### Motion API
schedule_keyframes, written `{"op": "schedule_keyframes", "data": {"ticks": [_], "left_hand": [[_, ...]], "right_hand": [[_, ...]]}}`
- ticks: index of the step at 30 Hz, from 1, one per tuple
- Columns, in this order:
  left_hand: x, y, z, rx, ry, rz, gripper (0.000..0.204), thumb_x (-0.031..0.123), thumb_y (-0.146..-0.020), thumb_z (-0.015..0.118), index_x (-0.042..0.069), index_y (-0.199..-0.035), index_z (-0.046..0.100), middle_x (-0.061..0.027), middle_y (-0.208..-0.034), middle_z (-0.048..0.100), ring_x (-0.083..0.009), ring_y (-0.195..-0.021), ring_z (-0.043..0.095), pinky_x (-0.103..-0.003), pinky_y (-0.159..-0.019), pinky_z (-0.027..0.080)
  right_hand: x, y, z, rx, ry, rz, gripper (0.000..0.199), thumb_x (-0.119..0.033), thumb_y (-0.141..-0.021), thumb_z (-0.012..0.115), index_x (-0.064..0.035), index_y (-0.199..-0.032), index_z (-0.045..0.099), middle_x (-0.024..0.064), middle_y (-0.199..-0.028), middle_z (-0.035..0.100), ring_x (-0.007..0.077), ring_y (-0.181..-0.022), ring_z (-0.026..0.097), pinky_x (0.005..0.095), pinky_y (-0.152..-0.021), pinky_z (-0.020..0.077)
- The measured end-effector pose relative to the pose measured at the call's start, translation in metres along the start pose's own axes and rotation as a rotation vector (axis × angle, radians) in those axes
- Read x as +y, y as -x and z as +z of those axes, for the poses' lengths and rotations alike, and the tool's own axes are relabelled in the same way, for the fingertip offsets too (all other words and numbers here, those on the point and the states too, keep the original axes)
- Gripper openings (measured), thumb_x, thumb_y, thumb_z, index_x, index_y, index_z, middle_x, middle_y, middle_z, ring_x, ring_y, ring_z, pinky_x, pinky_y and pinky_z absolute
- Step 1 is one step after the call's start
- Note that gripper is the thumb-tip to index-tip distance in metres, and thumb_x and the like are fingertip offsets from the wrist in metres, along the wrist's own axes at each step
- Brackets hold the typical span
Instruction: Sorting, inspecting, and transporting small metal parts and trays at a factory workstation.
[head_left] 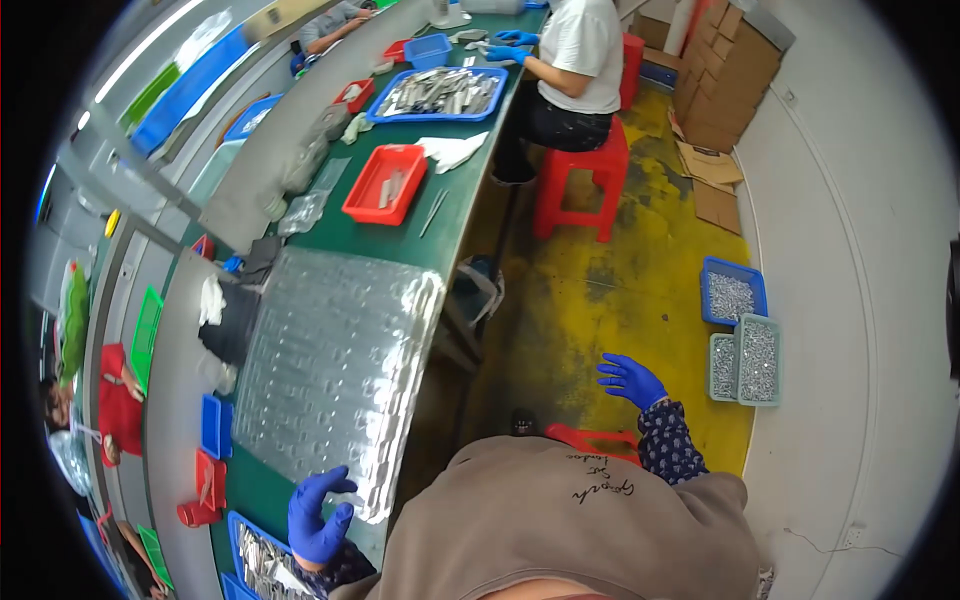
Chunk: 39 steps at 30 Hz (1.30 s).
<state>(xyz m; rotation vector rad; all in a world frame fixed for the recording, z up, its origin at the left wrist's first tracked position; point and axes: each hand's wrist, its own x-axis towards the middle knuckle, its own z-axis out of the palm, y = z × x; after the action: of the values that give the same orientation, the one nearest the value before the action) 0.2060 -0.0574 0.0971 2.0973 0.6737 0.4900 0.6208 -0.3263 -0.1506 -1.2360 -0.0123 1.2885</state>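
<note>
My left hand (320, 517), in a blue glove, is near the table's front edge, beside the lower corner of a large clear plastic blister tray (320, 350). Its thumb and fingers curve apart, and nothing shows between them. Whether the fingertips touch the tray is hard to tell. My right hand (632, 381), also blue-gloved, hangs out over the floor to the right with its fingers spread and holds nothing. Close to my left hand, a blue basket (234, 540) holds many thin metal pieces.
Farther along the green table (420, 235) are a red basket (405, 212), tweezers (433, 212) and a blue tray (377, 113) of metal parts. A gloved co-worker (580, 60) sits on a red stool (575, 185). Bins (779, 360) of small parts stand by the wall; a red stool (575, 433) is beside me.
</note>
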Motion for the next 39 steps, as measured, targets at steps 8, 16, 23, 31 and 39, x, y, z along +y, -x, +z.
{"op": "schedule_keyframes", "data": {"ticks": [8, 16, 23, 31, 39], "left_hand": [[0.074, -0.228, 0.108, -0.326, 0.064, 0.402, 0.039, 0.006, -0.069, 0.058, -0.002, -0.106, 0.051, -0.0134, -0.087, 0.059, -0.0253, -0.081, 0.056, -0.032, -0.073, 0.041], [0.102, -0.410, 0.282, -0.615, -0.007, 0.665, 0.035, 0.012, -0.073, 0.060, 0.000, -0.104, 0.052, -0.0124, -0.086, 0.056, -0.0251, -0.079, 0.054, -0.031, -0.070, 0.042], [0.111, -0.557, 0.389, -0.840, 0.072, 0.514, 0.033, 0.017, -0.076, 0.059, 0.002, -0.104, 0.053, -0.0122, -0.089, 0.057, -0.0233, -0.081, 0.056, -0.030, -0.069, 0.044], [0.168, -0.696, 0.564, -1.039, 0.041, 0.546, 0.049, 0.033, -0.076, 0.058, 0.007, -0.115, 0.045, -0.0145, -0.098, 0.053, -0.0255, -0.086, 0.054, -0.032, -0.073, 0.044], [0.228, -0.793, 0.691, -0.952, -0.002, 0.393, 0.049, 0.033, -0.076, 0.057, 0.007, -0.115, 0.045, -0.0155, -0.099, 0.051, -0.0263, -0.086, 0.053, -0.034, -0.075, 0.043]], "right_hand": [[-0.050, 0.004, -0.044, 0.105, -0.180, -0.176, 0.042, -0.030, -0.087, 0.037, -0.0088, -0.123, 0.038, 0.0076, -0.113, 0.049, 0.0170, -0.092, 0.053, 0.0274, -0.074, 0.0436], [-0.174, -0.049, -0.081, 0.138, 0.096, -0.299, 0.039, -0.021, -0.086, 0.041, -0.0057, -0.122, 0.039, 0.0078, -0.106, 0.054, 0.0144, -0.086, 0.056, 0.0238, -0.073, 0.0453], [-0.285, -0.072, -0.161, 0.267, 0.020, -0.295, 0.039, -0.021, -0.085, 0.042, -0.0047, -0.121, 0.040, 0.0073, -0.107, 0.054, 0.0139, -0.089, 0.055, 0.0235, -0.074, 0.0440], [-0.352, -0.059, -0.296, 0.465, -0.215, -0.407, 0.068, -0.003, -0.079, 0.044, -0.0115, -0.134, 0.004, 0.0118, -0.134, 0.023, 0.0284, -0.099, 0.052, 0.0170, -0.045, 0.0483], [-0.526, -0.115, -0.472, 0.301, -0.066, -0.214, 0.052, -0.018, -0.084, 0.043, -0.0121, -0.131, 0.022, 0.0095, -0.122, 0.042, 0.0215, -0.092, 0.057, 0.0239, -0.054, 0.0490]]}}
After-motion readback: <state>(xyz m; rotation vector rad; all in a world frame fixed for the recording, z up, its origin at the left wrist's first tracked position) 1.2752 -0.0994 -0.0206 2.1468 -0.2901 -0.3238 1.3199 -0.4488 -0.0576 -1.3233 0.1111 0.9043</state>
